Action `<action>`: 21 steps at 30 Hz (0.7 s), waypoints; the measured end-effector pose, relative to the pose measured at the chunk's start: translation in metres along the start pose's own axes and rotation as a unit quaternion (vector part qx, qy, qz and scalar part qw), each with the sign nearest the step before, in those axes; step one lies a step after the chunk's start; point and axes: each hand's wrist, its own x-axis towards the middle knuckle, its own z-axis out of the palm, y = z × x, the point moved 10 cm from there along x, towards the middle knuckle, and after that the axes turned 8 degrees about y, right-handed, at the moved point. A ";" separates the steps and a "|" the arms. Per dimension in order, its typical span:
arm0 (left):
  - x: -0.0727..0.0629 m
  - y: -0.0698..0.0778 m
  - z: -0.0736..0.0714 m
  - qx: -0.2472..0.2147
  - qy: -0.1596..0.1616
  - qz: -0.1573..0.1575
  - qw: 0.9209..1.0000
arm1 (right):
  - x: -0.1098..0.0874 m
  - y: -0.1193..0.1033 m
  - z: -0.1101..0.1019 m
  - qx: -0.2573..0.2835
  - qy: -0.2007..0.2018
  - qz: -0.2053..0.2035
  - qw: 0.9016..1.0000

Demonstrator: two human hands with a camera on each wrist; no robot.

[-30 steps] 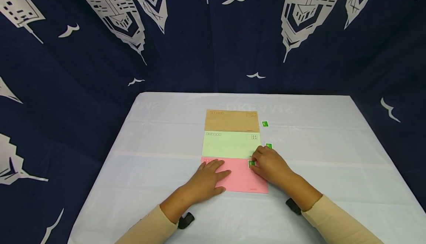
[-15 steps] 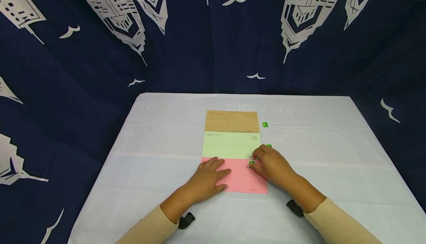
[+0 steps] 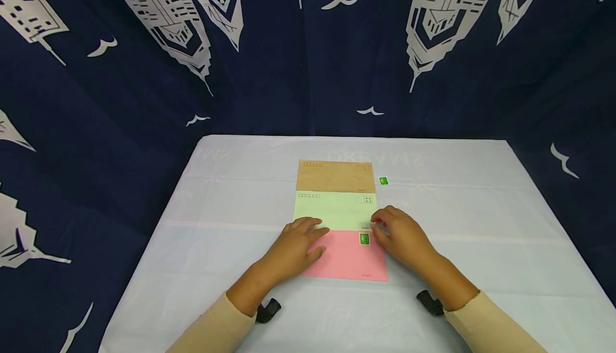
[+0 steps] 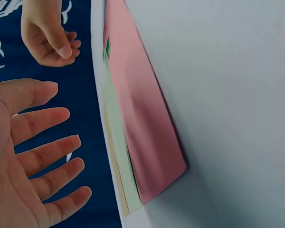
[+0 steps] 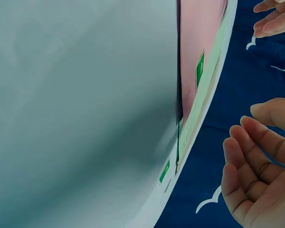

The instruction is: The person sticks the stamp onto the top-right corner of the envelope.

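Three envelopes lie in a column on the table: brown (image 3: 335, 176) at the back, pale green (image 3: 327, 209) in the middle and pink (image 3: 344, 259) in front. A green stamp (image 3: 364, 239) sits at the pink envelope's upper right corner. My left hand (image 3: 292, 251) hovers over the pink envelope's left part, with its fingers (image 4: 47, 126) spread and nothing held. Beside the right edge of the green and pink envelopes, my right hand (image 3: 404, 238) is raised, fingers loosely bent, holding nothing. Another green stamp (image 5: 165, 171) on the table is hidden behind this hand in the head view.
A further green stamp (image 3: 383, 181) lies right of the brown envelope. The white-covered table (image 3: 202, 246) ends at a dark blue curtain (image 3: 269, 75) with white printed buildings and birds. Dark wrist straps (image 3: 268, 311) show under both forearms.
The right hand has let go of the stamp on the pink envelope and moved slightly right and away. My left hand has lifted off the pink envelope.
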 end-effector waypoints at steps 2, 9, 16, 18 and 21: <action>0.001 -0.001 -0.002 -0.003 0.005 0.001 1.000 | 0.000 0.002 -0.002 0.003 0.005 0.005 1.000; 0.010 -0.003 -0.008 -0.010 0.001 0.001 1.000 | 0.000 0.008 -0.008 0.005 0.009 0.023 1.000; 0.026 -0.006 -0.013 -0.002 0.000 0.000 1.000 | 0.001 0.015 -0.012 0.010 0.010 0.037 0.999; 0.029 -0.009 -0.013 -0.003 -0.005 -0.004 1.000 | 0.001 0.017 -0.011 0.010 0.008 0.039 0.999; 0.033 -0.012 -0.012 -0.011 -0.011 -0.011 1.000 | 0.002 0.019 -0.010 0.007 0.007 0.042 0.999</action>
